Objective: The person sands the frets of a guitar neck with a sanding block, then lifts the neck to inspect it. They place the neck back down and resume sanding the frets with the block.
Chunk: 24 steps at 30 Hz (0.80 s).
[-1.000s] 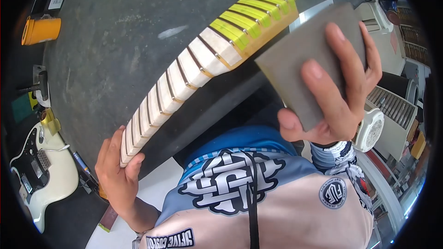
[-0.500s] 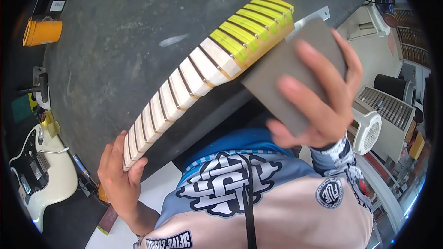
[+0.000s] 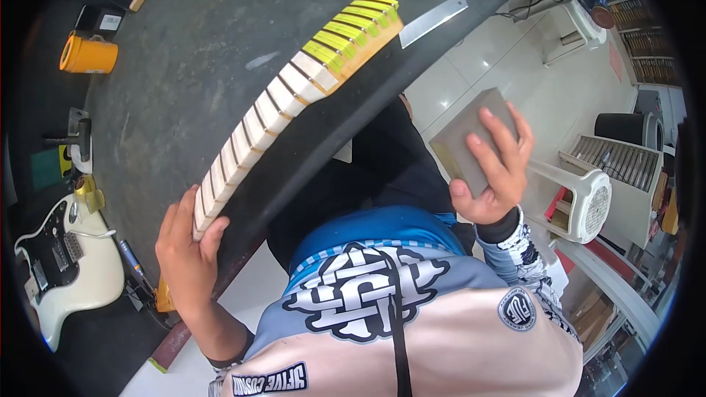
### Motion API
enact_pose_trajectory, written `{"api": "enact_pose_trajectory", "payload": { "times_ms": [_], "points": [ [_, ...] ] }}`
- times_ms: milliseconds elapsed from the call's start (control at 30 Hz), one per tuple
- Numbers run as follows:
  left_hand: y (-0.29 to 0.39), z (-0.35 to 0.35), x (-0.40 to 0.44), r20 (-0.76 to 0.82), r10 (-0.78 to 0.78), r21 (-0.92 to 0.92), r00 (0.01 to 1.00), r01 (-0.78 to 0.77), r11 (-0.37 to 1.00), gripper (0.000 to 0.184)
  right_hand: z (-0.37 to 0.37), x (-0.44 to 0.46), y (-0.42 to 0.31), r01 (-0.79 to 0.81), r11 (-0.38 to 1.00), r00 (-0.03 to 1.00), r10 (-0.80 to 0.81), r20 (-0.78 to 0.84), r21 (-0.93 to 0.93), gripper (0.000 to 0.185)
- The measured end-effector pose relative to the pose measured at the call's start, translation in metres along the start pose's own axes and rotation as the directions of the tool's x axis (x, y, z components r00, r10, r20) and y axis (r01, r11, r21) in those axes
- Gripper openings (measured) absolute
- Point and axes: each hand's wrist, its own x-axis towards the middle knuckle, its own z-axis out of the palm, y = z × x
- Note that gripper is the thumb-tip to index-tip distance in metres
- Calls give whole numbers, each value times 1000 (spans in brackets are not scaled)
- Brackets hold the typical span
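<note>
Apparently, your left hand (image 3: 185,261) sensibly gripped the stiff, light guitar neck (image 3: 254,126) at its narrow end, while your right hand (image 3: 500,190) clasped a grey block (image 3: 460,137).

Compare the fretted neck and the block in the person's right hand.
The fretted neck is long and narrow; the block is short and broad. The neck is covered in white and yellow-green strips between its frets, while the block is plain grey. The left hand grips the neck at one end; the right hand holds the block. Both are tilted in view.
</note>
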Motion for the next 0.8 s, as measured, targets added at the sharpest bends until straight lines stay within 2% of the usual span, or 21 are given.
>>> {"api": "enact_pose_trajectory", "payload": {
  "times_ms": [67, 233, 333, 367, 467, 600, 633, 733, 800],
  "points": [
    [11, 5, 1, -45, 43, 51, 998, -41, 998, 60, -7, -16, 6, -54, 998, 998, 53, -21, -13, 45],
    [18, 8, -11, -170, 42, 193, 984, -8, 981, 55, -23, -54, 7, -148, 989, 987, 145, -66, -29, 44],
    [40, -16, -13, -205, 155, 336, 966, -79, 939, 53, -40, -72, 17, -192, 980, 977, 186, -106, -50, 45],
    [47, -23, -15, -189, 142, 352, 972, -68, 933, 56, -46, -79, 19, -206, 977, 972, 199, -123, -50, 45],
    [67, -45, -14, -240, 252, 370, 938, -152, 916, 62, -58, -91, 26, -245, 969, 954, 235, -187, -31, 44],
    [90, -82, -3, -354, 388, 239, 851, -318, 917, 62, -64, -98, 26, -297, 954, 916, 300, -268, 51, 44],
    [98, -96, 3, -361, 421, 188, 832, -377, 907, 55, -65, -98, 28, -296, 952, 909, 307, -281, 83, 44],
    [103, -136, 35, -485, 537, 167, 691, -529, 832, 43, -64, -89, 17, -274, 954, 904, 298, -306, 120, 43],
    [118, -163, 51, -563, 483, -11, 671, -590, 807, 39, -68, -82, 12, -238, 962, 907, 269, -323, 134, 42]
  ]
}}
